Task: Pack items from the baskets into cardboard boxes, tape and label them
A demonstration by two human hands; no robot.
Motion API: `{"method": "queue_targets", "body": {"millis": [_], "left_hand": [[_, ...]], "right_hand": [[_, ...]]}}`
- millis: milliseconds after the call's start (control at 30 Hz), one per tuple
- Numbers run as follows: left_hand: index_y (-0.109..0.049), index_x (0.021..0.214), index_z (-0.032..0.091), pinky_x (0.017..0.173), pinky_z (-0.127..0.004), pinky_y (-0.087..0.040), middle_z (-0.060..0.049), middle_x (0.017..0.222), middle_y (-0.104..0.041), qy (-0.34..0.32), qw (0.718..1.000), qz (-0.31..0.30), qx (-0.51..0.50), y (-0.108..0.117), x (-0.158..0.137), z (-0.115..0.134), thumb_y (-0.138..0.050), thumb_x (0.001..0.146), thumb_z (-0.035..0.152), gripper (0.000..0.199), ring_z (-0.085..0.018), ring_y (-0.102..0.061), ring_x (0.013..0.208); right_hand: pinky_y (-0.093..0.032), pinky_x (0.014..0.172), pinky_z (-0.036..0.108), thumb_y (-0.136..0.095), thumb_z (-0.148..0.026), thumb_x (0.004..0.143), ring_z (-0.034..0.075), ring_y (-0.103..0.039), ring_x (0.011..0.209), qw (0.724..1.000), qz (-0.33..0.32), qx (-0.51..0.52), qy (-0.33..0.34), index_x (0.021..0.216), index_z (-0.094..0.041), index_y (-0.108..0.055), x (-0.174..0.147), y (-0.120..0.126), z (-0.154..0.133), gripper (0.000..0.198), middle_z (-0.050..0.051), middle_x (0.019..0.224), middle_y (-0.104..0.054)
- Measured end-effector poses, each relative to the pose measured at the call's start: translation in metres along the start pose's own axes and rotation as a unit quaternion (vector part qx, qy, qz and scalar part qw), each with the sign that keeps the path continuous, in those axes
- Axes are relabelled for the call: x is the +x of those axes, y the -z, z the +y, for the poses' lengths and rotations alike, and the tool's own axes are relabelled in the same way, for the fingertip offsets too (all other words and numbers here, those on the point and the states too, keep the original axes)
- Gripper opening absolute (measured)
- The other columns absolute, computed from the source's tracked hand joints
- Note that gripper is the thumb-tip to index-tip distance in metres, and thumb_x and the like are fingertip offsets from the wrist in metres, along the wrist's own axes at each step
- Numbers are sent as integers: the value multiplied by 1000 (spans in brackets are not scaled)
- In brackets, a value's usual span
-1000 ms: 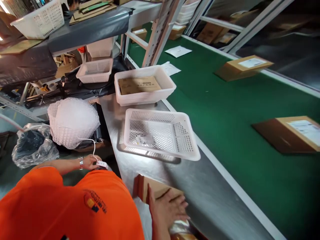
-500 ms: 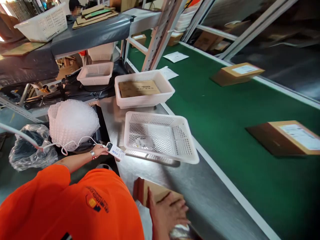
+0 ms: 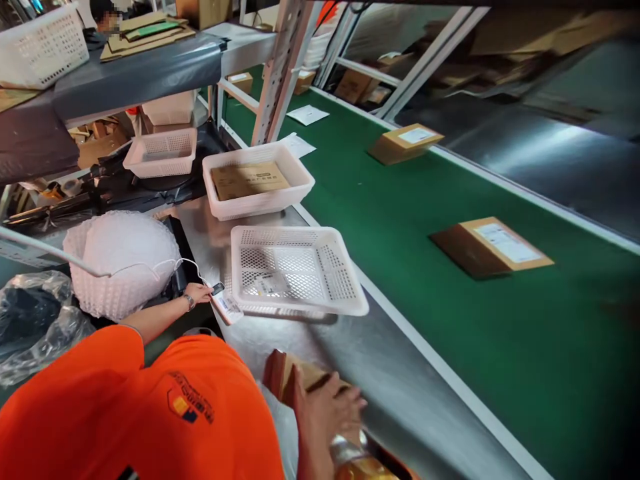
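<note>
My left hand (image 3: 198, 293) is closed on the end of a white corded device (image 3: 227, 307), a flat block with a dark patch and a printed label. Its white cable loops back past the bubble wrap. Fingers stretched out, my right hand (image 3: 327, 407) lies over a brown cardboard box (image 3: 280, 377) on the metal table (image 3: 390, 373). Below that hand is a shiny amber and clear object (image 3: 363, 463), partly cut off by the frame edge. A white perforated basket (image 3: 357, 303) stands beside the device, with a small clear packet (image 3: 270, 283) inside.
Another white basket (image 3: 260, 208) holds a flat carton (image 3: 250, 179). On the right runs a green conveyor belt (image 3: 380, 220) carrying a near parcel (image 3: 505, 243) and a farther parcel (image 3: 407, 140). Bubble wrap (image 3: 123, 260) sits at left. A person (image 3: 107, 17) is in the background.
The view has shifted, so baskets and parcels appear further left. The white device in my left hand now tilts more steeply downward. My right hand still lies over the box, turned slightly.
</note>
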State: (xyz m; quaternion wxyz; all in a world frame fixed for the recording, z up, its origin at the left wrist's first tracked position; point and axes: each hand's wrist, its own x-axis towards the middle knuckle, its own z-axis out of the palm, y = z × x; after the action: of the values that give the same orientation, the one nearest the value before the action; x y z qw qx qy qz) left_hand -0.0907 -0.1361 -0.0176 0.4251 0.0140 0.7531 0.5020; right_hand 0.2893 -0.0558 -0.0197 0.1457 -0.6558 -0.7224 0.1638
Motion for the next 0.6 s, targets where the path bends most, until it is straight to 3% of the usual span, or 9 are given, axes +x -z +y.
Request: {"method": "queue_targets", "body": {"millis": [133,233,300,400,500,600], "left_hand": [[-53,73,20,84,-24,-62,-1,68,-64,-9,1000,14,13,-6,-13,-1,-83,99,38,44,-14,-73,75],[-50,70,21,64,-22,-55,2,62,-58,-5,997,-45,62,-3,-37,-5,-78,99,45,47,-12,-63,59],[-54,70,20,56,-22,-48,1,58,-58,-6,988,-112,109,-1,-55,-7,-77,97,44,43,-12,-57,52],[-66,74,17,55,-24,-45,1,58,-62,-25,961,-213,175,-9,-74,-3,-78,91,39,30,-15,-58,53],[-70,70,18,63,-27,-46,0,61,-65,-67,931,-277,227,-30,-82,8,-81,83,32,22,-17,-61,62],[-73,67,19,71,-29,-48,0,67,-70,-101,907,-317,259,-52,-82,20,-85,78,26,17,-18,-63,70]], "right_hand": [[-35,128,74,-40,-66,106,51,-38,163,983,39,115,138,155,2,-55,34,8,-29,85,40,169,-42],[-44,126,57,-44,-56,108,40,-57,146,966,26,163,199,147,-4,-62,81,7,-65,67,31,152,-62],[-45,125,51,-43,-44,109,35,-62,137,969,-11,129,210,142,-6,-66,118,3,-95,55,27,142,-69],[-46,119,41,-42,-24,110,31,-63,133,967,-124,-3,222,146,-4,-66,169,-6,-140,48,26,141,-70],[-47,109,32,-46,-7,104,26,-67,126,940,-220,-88,246,152,-5,-64,204,-20,-174,51,24,142,-69],[-44,108,27,-47,5,97,22,-63,133,914,-270,-109,282,156,-10,-63,226,-38,-188,63,21,153,-64]]}}
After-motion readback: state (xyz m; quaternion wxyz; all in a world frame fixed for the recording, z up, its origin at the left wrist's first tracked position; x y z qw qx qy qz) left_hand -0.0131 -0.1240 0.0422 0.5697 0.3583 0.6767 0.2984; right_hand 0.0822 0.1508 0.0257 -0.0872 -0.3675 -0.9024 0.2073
